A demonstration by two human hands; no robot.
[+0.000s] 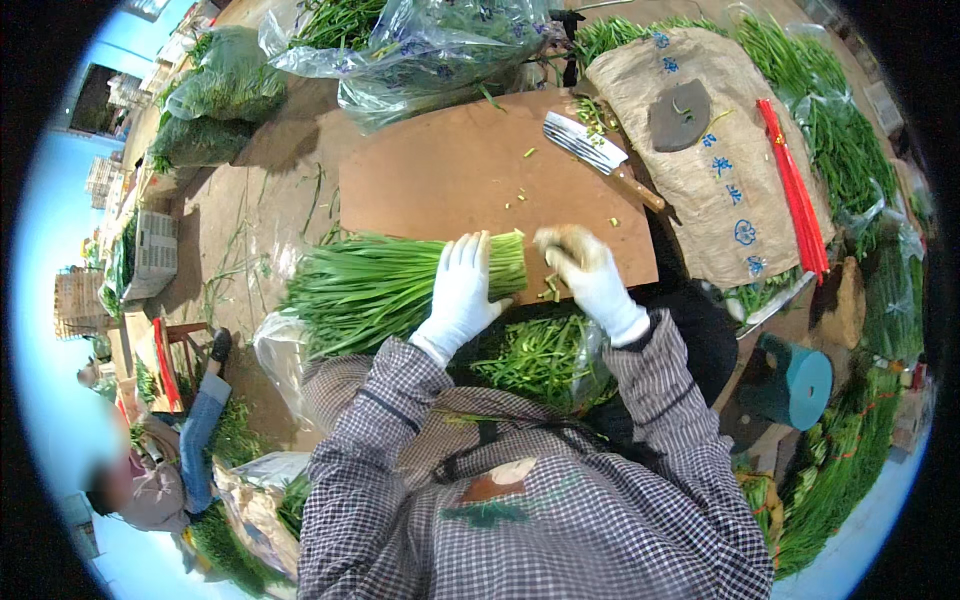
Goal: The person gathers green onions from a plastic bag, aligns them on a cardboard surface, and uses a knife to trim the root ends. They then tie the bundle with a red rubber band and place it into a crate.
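Note:
A thick bundle of chives lies across the near edge of a brown cutting board, its trimmed stem ends pointing right. My left hand, in a white glove, is laid over the bundle near those ends, fingers across the top and thumb along the near side. Just right of the ends, my gloved right hand has curled fingers with stained tips; whether anything is inside them is hidden. Short stem offcuts lie below it. A cleaver with a wooden handle rests at the board's right side, its blade flecked with trimmings.
Below the board's near edge, loose green trimmings fill a bag. To the right, a sackcloth carries red ties and a flat grey piece. Bagged greens stand beyond the board. Another person sits at left.

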